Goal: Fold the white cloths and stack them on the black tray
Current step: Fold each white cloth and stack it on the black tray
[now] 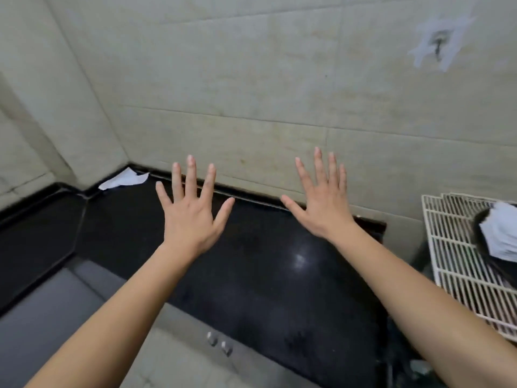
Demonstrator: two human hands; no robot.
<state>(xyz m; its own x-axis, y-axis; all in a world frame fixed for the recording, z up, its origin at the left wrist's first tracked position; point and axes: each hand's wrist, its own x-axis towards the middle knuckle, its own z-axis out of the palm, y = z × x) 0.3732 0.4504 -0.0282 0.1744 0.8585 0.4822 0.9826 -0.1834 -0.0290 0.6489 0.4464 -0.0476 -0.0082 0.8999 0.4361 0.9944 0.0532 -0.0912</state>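
My left hand and my right hand are stretched out side by side above the black countertop, fingers spread and straight, backs up, holding nothing. A white cloth lies crumpled in the far left corner of the counter against the wall. At the right edge a pile of white cloths sits on a black tray, only partly in view. Both hands are well apart from the cloths.
A white wire rack at the right carries the black tray. A tiled wall closes the back of the counter. Two small metal knobs show on the cabinet front below, with a grey floor at lower left.
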